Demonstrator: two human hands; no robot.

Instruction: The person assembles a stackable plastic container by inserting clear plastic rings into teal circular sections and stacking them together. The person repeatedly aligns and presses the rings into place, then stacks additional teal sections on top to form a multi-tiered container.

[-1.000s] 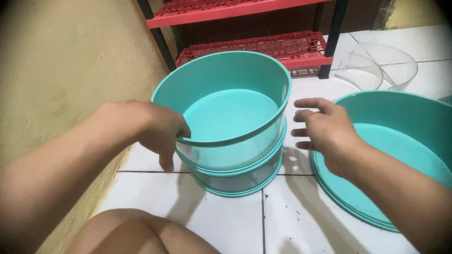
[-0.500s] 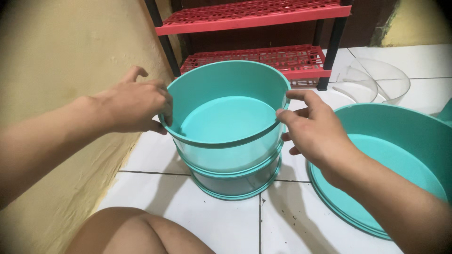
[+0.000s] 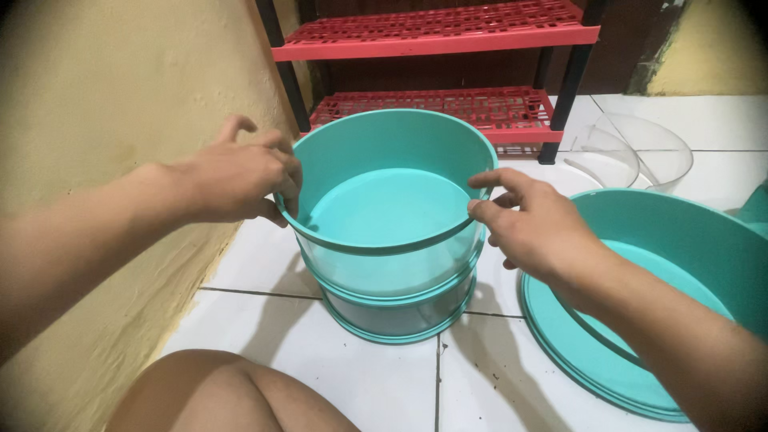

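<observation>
Where the yellow wall [image 3: 104,96] meets the white tiled floor [image 3: 384,380], the left hand [image 3: 236,178] grips the rim of the upper teal tub [image 3: 392,200] at 9 o'clock, fingers closed over the edge. The tub stands upright at centre frame, stacked on a lower tub [image 3: 400,314]. The right hand [image 3: 532,228] pinches the rim at 3 o'clock. A large teal basin [image 3: 680,240] lies just right of the stack. A red shelf rack [image 3: 436,32] stands at 12 o'clock, clear bowls [image 3: 640,148] at 2 o'clock.

One second ago the left hand [image 3: 240,176] was at the near rim of the top tub [image 3: 388,200] and the right hand [image 3: 532,228] was apart; now both grip its sides.
</observation>
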